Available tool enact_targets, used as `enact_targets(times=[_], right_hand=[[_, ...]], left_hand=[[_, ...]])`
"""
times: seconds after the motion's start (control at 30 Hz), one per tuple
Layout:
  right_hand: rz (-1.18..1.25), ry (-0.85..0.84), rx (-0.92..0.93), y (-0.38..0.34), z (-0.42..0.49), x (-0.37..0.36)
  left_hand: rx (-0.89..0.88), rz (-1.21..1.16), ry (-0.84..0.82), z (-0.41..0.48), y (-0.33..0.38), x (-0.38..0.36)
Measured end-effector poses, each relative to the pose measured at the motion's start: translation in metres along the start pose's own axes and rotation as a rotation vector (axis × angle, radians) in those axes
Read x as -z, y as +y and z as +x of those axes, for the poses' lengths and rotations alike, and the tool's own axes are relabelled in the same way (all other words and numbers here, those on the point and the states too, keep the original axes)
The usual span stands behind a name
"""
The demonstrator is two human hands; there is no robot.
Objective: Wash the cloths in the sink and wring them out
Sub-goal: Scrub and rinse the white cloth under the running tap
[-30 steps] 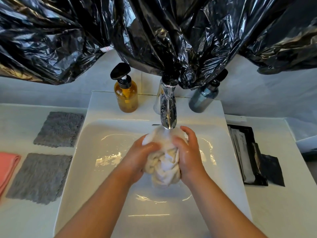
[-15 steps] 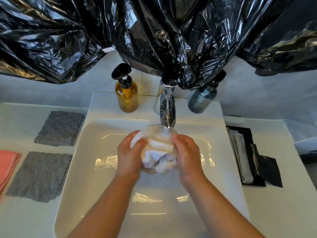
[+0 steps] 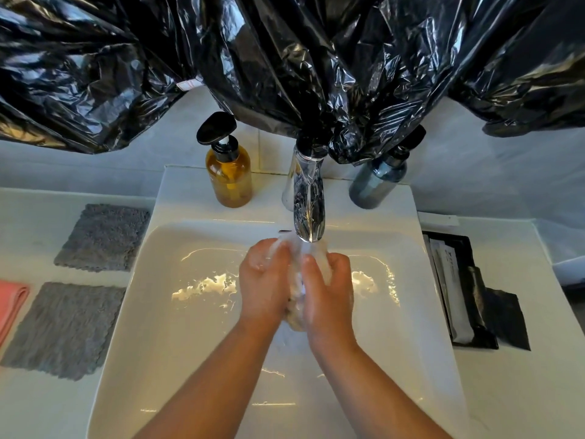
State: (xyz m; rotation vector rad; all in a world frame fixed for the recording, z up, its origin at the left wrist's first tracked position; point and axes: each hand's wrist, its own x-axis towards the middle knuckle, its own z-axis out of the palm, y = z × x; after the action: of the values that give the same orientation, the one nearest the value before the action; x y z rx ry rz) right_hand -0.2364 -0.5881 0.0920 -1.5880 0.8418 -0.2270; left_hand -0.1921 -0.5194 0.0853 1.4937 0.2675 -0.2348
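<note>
A wet white cloth (image 3: 296,315) is bunched between my two hands over the white sink (image 3: 177,327), right under the chrome tap (image 3: 308,210). My left hand (image 3: 264,286) grips its left side and my right hand (image 3: 327,296) grips its right side, palms close together. Most of the cloth is hidden by my fingers. Two grey cloths lie flat on the counter to the left, one further back (image 3: 104,237) and one nearer (image 3: 63,327). A pink cloth (image 3: 11,305) lies at the left edge.
An amber pump bottle (image 3: 228,177) stands left of the tap and a blue-grey bottle (image 3: 376,182) right of it. Black plastic sheeting (image 3: 285,58) hangs above the sink. A black tray with packets (image 3: 459,289) lies on the counter to the right.
My hands have pressed closer together around the white cloth, hiding more of it. The bundle stays under the tap.
</note>
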Motion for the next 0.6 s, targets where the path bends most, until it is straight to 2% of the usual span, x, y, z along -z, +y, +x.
enact_targets(times=[0.1,0.2,0.3,0.4,0.5,0.6], right_hand=[[-0.014,0.074,-0.023,-0.005,0.008,-0.002],[-0.079,0.067,0.037,-0.014,0.017,-0.006],[-0.117,0.052,0.060,-0.020,0.024,-0.010],[0.049,0.022,-0.125,-0.020,0.035,-0.006],[0.291,-0.113,-0.345,-0.018,0.042,-0.002],[0.382,-0.245,-0.500,-0.023,0.035,0.007]], left_hand=[[0.025,-0.013,-0.009,0.006,-0.003,-0.001],[0.017,-0.041,0.017,0.010,-0.007,0.003],[-0.036,0.036,-0.011,0.012,-0.001,0.006],[-0.033,0.143,-0.123,0.012,0.009,0.013],[-0.080,0.100,-0.260,-0.003,-0.005,0.027],[-0.129,0.124,-0.126,-0.019,-0.019,0.026]])
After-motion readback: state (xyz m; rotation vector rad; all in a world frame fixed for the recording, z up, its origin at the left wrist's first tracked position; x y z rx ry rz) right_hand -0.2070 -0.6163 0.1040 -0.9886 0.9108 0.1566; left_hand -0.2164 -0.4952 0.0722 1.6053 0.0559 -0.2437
